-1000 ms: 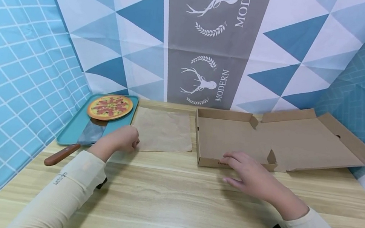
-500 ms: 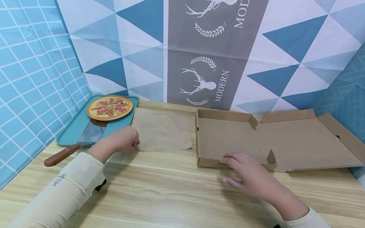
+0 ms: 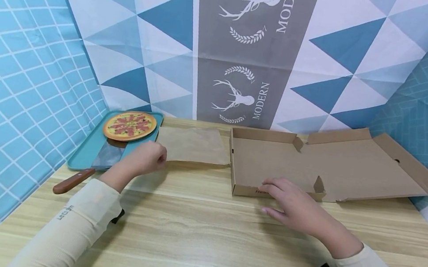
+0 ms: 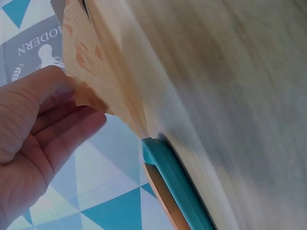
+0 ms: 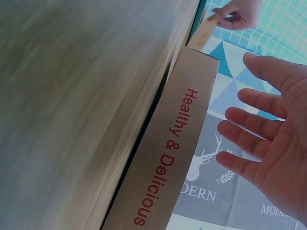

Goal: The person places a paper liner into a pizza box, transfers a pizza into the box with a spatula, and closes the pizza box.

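Note:
My left hand [image 3: 149,157] pinches the near left corner of a sheet of brown baking paper [image 3: 196,145]. In the left wrist view the paper [image 4: 88,60] rises off the table from the thumb and fingertips of that hand [image 4: 45,124]. My right hand [image 3: 289,203] hovers by the front wall of an opened cardboard pizza box [image 3: 266,162], fingers spread and holding nothing. Red lettering, "Healthy & Delicious", runs along the box wall [image 5: 168,143] in the right wrist view, with the right hand [image 5: 271,129] beside it, apart.
A teal tray [image 3: 82,153] at the back left bears a pizza [image 3: 130,126] and a pizza server [image 3: 109,155], its brown handle [image 3: 73,181] jutting over the tray's front edge. The box lid [image 3: 370,166] lies folded back to the right. A patterned backdrop [image 3: 241,43] stands behind the table [image 3: 193,233].
My left hand has moved slightly up and away from me, lifting the paper's near edge off the table. The right hand and the box have stayed in place.

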A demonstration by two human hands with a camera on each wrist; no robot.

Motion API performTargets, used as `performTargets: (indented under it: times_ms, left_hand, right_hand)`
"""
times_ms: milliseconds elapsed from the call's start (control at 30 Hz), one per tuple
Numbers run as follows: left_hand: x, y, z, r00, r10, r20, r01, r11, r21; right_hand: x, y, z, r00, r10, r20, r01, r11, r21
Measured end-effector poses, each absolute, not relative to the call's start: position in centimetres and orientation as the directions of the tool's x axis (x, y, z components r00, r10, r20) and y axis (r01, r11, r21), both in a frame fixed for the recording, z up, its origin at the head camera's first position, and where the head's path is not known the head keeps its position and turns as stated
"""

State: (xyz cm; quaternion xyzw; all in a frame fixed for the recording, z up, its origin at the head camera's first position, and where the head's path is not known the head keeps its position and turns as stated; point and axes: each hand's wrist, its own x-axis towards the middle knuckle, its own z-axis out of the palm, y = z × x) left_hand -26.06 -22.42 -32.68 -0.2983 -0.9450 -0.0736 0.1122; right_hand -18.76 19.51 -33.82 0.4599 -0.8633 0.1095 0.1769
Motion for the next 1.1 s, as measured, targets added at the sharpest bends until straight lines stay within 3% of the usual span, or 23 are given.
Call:
performTargets:
  times_ms: [467, 1100]
  left_hand:
    - [-25.4, -22.4, -30.9, -0.794, 0.466, 0.391, 0.513, 0.858, 0.020]
    - [-24.1, -23.8, -28.3, -0.636, 0.430, 0.641, 0.513, 0.856, -0.064]
  right_hand:
    - [-18.8, 19.4, -33.9, -0.523, -0.753, 0.399, -0.831, 0.554, -0.043]
    - [-19.0, 19.0, -33.9, -0.522, -0.756, 0.395, -0.834, 0.550, -0.051]
